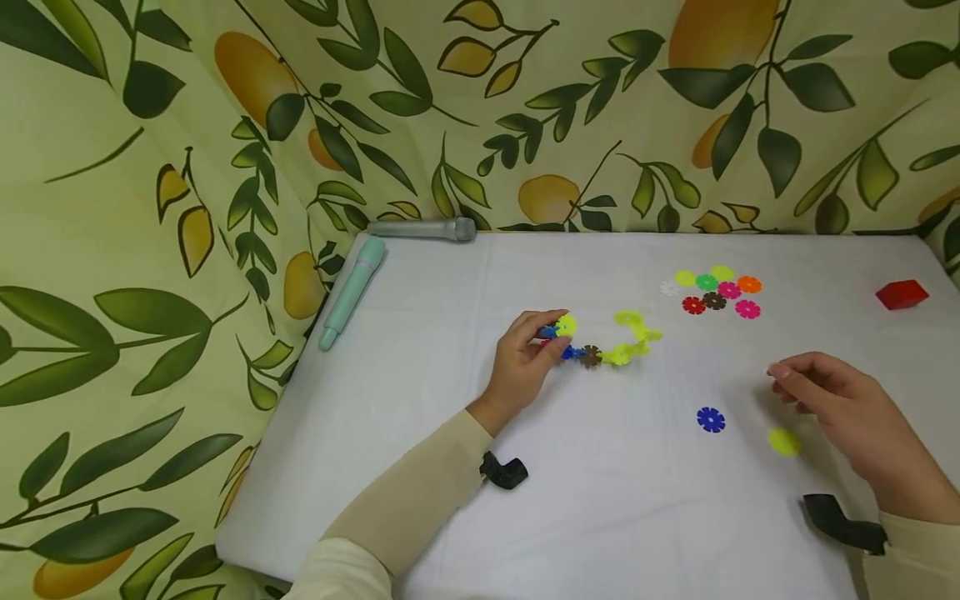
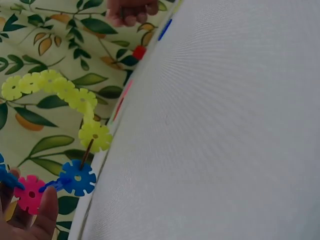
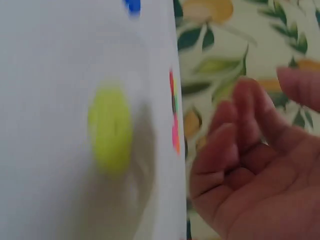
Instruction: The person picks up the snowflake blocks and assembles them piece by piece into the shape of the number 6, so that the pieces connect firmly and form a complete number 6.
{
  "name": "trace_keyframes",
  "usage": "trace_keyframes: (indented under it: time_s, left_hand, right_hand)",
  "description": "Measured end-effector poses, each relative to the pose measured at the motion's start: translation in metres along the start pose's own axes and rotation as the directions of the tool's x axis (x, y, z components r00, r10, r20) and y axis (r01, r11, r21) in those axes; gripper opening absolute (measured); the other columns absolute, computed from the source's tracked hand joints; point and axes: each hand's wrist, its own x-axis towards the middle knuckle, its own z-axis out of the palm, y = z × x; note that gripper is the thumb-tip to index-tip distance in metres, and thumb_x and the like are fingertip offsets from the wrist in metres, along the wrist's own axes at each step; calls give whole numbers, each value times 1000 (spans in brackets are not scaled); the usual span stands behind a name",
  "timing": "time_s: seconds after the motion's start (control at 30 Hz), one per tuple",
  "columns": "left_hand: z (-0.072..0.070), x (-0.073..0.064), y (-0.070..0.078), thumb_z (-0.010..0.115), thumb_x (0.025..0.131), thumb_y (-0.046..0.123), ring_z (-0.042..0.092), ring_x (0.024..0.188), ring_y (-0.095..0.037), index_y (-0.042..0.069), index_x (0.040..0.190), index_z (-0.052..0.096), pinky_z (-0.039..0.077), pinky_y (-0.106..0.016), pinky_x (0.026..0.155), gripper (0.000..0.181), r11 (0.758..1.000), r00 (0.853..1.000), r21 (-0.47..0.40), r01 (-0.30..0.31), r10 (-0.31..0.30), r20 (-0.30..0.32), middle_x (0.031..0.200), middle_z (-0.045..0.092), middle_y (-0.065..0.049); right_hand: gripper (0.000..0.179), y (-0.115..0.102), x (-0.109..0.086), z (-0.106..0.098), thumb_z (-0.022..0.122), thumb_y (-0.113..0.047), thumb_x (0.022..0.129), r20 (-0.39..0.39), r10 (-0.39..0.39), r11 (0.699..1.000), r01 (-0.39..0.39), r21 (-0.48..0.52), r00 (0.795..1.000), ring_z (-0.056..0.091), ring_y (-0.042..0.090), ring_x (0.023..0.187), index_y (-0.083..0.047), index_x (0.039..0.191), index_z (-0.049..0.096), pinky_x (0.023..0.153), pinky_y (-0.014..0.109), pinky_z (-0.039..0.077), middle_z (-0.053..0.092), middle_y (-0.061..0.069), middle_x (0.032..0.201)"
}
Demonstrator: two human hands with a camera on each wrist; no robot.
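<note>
A curved chain of interlocking snowflake discs point(image 1: 619, 357), mostly yellow with brown, blue and pink ones, hangs from my left hand point(image 1: 521, 354). In the left wrist view, fingers and thumb pinch the chain around a pink disc point(image 2: 31, 194), beside a blue disc point(image 2: 78, 178). My right hand point(image 1: 843, 400) is over the right part of the table, fingers loosely bent and holding nothing. Below it is a single yellow disc point(image 1: 784, 442), blurred in the right wrist view. To its left lies a dark blue disc point(image 1: 711, 419).
Loose discs in several colours, among them a red disc point(image 1: 693, 306), cluster at the back right. A red block point(image 1: 902, 293) sits near the right edge. Green point(image 1: 352, 292) and grey point(image 1: 423, 229) microphones lie at the back left. Patterned curtains point(image 1: 480, 108) border the white table point(image 1: 585, 517).
</note>
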Motion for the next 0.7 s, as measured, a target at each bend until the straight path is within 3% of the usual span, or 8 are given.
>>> trace_keyframes:
  time_s: [0.07,0.2,0.23,0.3,0.37,0.4,0.43,0.7]
  left_hand:
    - [-1,0,0,71,101,-10,64,105,-29,-8,139,66,60,-30,72,38,1000,1000,11,5,-5,1,124,65,-18]
    - [-1,-2,-1,70,105,-5,62,104,-22,-5,141,66,59,-29,70,36,1000,1000,20,24,-24,10,125,66,-15]
    - [-1,-2,-1,69,105,-4,63,103,-23,-4,141,66,59,-29,70,36,999,999,22,30,-30,12,125,66,-14]
    - [0,-2,-1,68,107,-3,63,99,-25,-5,141,65,58,-28,68,35,999,999,19,41,-42,15,123,67,-14]
    - [0,-3,-1,66,107,-2,63,97,-30,-5,142,64,56,-28,67,34,999,999,17,49,-49,19,122,67,-14]
    - [0,-3,0,66,108,-2,62,96,-33,-5,142,64,56,-27,66,34,998,998,18,53,-53,20,121,67,-14]
    - [-1,-3,0,66,108,-2,62,95,-35,-5,142,64,56,-27,66,34,998,998,16,54,-54,21,121,67,-14]
    - [-1,-4,-2,66,109,-1,62,95,-33,-1,143,65,55,-25,65,34,998,998,43,55,-55,18,123,67,-13]
  right_hand:
    - [46,17,1,-7,63,-28,114,23,1,994,1,-113,1000,53,39,107,8,141,54,77,34,54,58,27,126]
    - [65,43,-1,-18,81,-16,101,185,-36,967,81,-242,982,40,60,121,13,148,46,92,66,50,41,40,141]
    - [69,48,-3,-20,85,-15,97,226,-50,962,107,-251,973,38,60,123,13,148,48,101,60,50,39,39,143]
    - [70,53,-6,-22,90,-11,91,283,-81,955,155,-252,956,34,61,126,12,146,52,110,34,46,38,37,143]
    - [66,57,-9,-22,93,-7,86,295,-123,949,199,-244,948,35,59,125,9,142,60,104,10,38,41,33,139]
    - [62,58,-9,-22,93,-7,86,294,-141,944,218,-246,945,38,56,124,7,139,64,92,1,32,44,30,136]
    - [57,59,-9,-21,93,-6,85,288,-157,940,233,-251,944,40,53,122,5,134,68,80,-2,27,47,27,134]
    - [26,57,-7,-20,90,-5,89,306,-159,939,240,-248,939,55,19,106,-6,110,75,82,3,38,65,13,118]
